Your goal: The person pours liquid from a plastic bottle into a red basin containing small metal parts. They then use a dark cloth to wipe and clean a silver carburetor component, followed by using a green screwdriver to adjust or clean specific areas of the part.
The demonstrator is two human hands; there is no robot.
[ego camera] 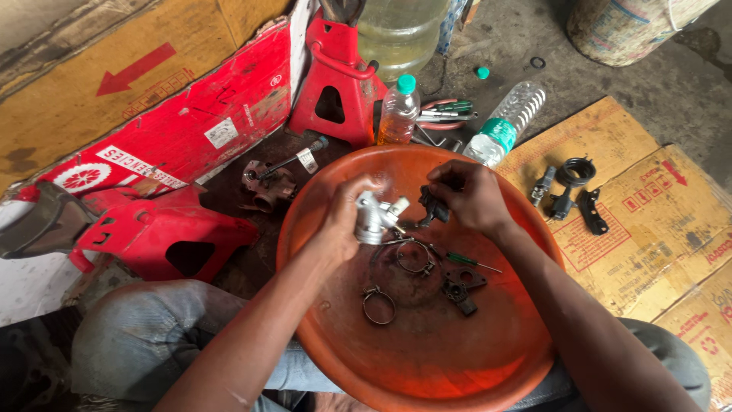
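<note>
The left hand [347, 217] is curled tight around a shiny silver metal part [374, 219], holding it up over a big orange tub [427, 366]. The right hand [469, 197] is closed on a small black part [433, 207], pinching it with the fingertips just beside the silver one. The two parts are very near each other, but it is hard to tell if they touch, because the silver one looks a bit blurry. Down in the tub lie two round wire clamps [379, 305], a screwdriver with a green handle [473, 262] and a dark metal bracket [462, 288]. The tub sits on the person's lap, between knees in blue jeans [137, 336]. Behind the tub stand a red jack stand [339, 76], a small bottle of orange liquid [399, 113] and a clear water bottle [505, 122] lying on its side. On the brown cardboard [656, 229] to the right rest some more black parts [573, 191]. Left of the tub, a rusty metal piece [268, 185] sits on the dark floor, near a second red stand [164, 229] that lies on its side.
</note>
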